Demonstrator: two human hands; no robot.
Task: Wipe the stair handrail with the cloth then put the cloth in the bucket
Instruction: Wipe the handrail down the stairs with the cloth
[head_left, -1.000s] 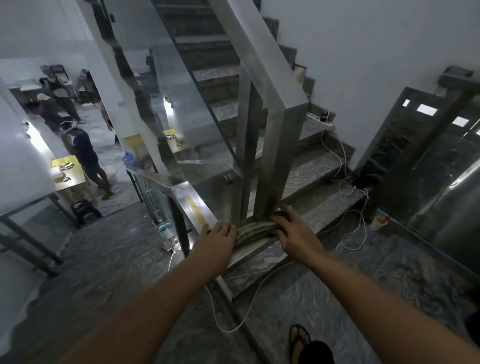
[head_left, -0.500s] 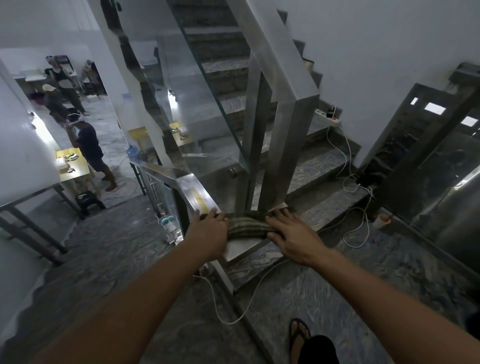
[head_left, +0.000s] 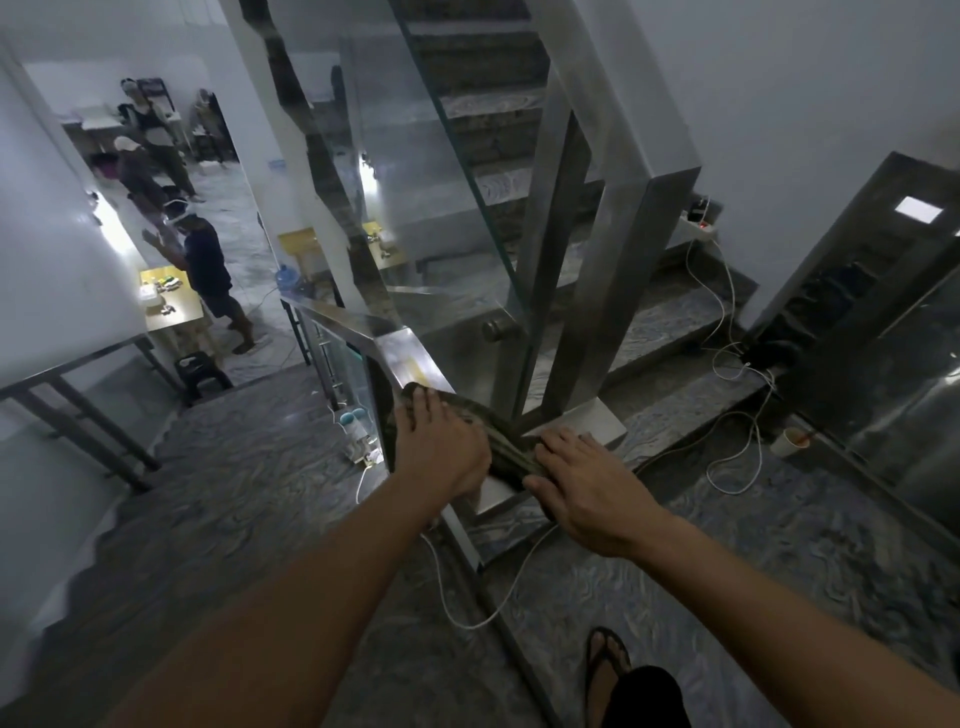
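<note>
A striped, greenish cloth (head_left: 501, 441) lies across the flat steel handrail (head_left: 405, 358) at the landing corner. My left hand (head_left: 441, 441) presses flat on the cloth's left part, fingers spread toward the rail's far end. On the cloth's right end rests my right hand (head_left: 587, 486), fingers pointing left. Most of the cloth is hidden under both hands. No bucket is in view.
Glass panels (head_left: 441, 234) and tall steel posts (head_left: 618, 291) rise just behind the rail. White cables (head_left: 737, 415) trail over the steps and floor, near a paper cup (head_left: 789, 441). My sandalled foot (head_left: 605, 660) stands below. Several people stand downstairs at the left by yellow tables.
Both hands have slid the cloth leftward along the handrail, away from the steel posts, and the camera has drifted slightly closer.
</note>
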